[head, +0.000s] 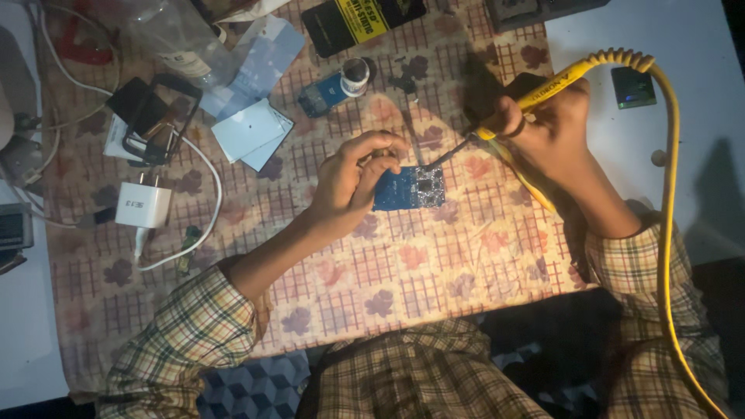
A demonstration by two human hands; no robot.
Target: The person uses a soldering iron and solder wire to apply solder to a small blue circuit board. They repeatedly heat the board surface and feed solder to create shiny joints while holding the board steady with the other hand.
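A person in a checked shirt works over a small blue circuit board (409, 188) lying flat on a leaf-patterned tablecloth (403, 264), lit by a pool of warm light. The left hand (353, 182) is curled over the board's left end, fingers bent and pinching its edge to pin it to the cloth. The right hand (547, 128) is closed in a pen-like grip around the yellow handle of a soldering iron (497, 128), whose dark tip slants down to the board's upper right corner, at or just above the square silver component there; actual contact cannot be confirmed. The iron's yellow cable (667, 155) arcs off the handle and trails down past the right sleeve. To the left, well apart from the work, lie a white plug adapter (143, 204), a white wire (203, 182), white paper cards (252, 128) and a small blue-labelled bottle (334, 87). The risks look plain: the left fingertips sit close to the hot tip, so a slip of either hand could burn them; lingering heat could damage the board or scorch the cloth beneath it; and the heavy cable, if snagged by the sleeve, could tug the tip off its mark.
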